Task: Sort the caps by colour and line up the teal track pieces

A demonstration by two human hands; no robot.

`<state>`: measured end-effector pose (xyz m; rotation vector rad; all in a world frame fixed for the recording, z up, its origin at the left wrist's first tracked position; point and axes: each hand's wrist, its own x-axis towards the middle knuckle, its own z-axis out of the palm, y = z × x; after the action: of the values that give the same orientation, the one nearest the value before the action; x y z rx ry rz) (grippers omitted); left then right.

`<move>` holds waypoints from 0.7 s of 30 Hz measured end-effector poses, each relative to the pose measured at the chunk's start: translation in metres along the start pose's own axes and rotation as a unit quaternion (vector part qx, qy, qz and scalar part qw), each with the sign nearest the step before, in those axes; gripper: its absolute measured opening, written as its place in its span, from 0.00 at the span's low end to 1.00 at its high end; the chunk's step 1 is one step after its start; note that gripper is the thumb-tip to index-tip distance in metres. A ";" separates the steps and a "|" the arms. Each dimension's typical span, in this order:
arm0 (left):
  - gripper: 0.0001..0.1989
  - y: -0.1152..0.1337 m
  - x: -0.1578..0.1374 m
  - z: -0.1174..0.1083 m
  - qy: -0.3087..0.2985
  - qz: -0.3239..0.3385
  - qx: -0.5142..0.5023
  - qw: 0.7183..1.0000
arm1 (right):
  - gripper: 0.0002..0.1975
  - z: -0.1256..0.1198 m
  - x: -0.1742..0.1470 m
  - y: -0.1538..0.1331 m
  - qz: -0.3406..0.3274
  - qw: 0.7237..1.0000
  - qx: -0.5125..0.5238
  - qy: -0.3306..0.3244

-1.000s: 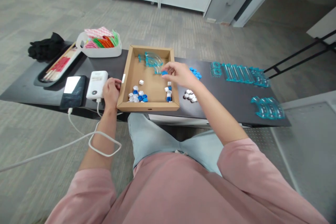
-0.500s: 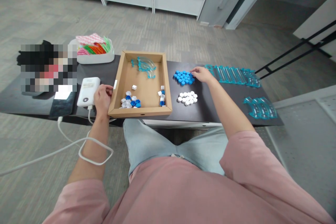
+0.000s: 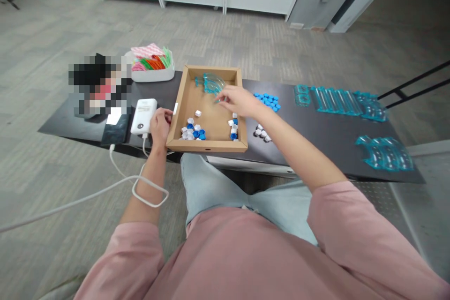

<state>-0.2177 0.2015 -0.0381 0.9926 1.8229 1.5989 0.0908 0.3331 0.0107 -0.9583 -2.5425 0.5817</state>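
Observation:
My right hand (image 3: 235,100) is over the cardboard box (image 3: 176,126), its fingers bent and apart, with nothing visible between them. The fingertips are close to the clear teal-edged curved plastic pieces (image 3: 212,83) at the far end of the box; part of these is hidden behind the hand. My left hand (image 3: 161,125) has curled fingers against the box's left wall. Inside the box, white and blue hexagonal pieces (image 3: 191,132) are heaped in the near left corner, with several more (image 3: 234,127) along the right wall.
Right of the box are blue hexagonal pieces (image 3: 269,101) and white ones (image 3: 262,132), partly behind my forearm. Teal tubes (image 3: 337,101) and curved pieces (image 3: 385,152) lie farther right. Leftward are a white power bank (image 3: 144,116) with a cable and a white basket (image 3: 154,75).
My right hand has moved left from the blue hexagonal pieces to above the box. My left hand stays at the box's left wall. The whole view has shifted.

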 end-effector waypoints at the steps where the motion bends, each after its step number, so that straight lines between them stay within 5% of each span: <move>1: 0.21 0.000 -0.001 0.000 0.000 -0.001 0.003 1.000 | 0.14 0.016 0.014 -0.018 -0.019 0.999 -0.020 -0.027; 6: 0.20 0.002 -0.003 -0.001 0.000 -0.001 0.025 1.000 | 0.13 0.067 0.052 -0.070 -0.012 0.986 -0.105 -0.128; 14: 0.21 0.001 0.000 0.000 -0.002 -0.004 0.039 0.999 | 0.26 0.062 0.045 -0.056 -0.033 0.990 -0.071 -0.121; 21: 0.20 0.002 -0.001 0.000 0.003 -0.008 0.025 1.000 | 0.15 0.088 0.072 -0.083 -0.043 0.985 -0.076 -0.152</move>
<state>-0.2165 0.2004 -0.0367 0.9921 1.8787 1.5557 -0.0453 0.3039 -0.0094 -0.8592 -2.9202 0.5498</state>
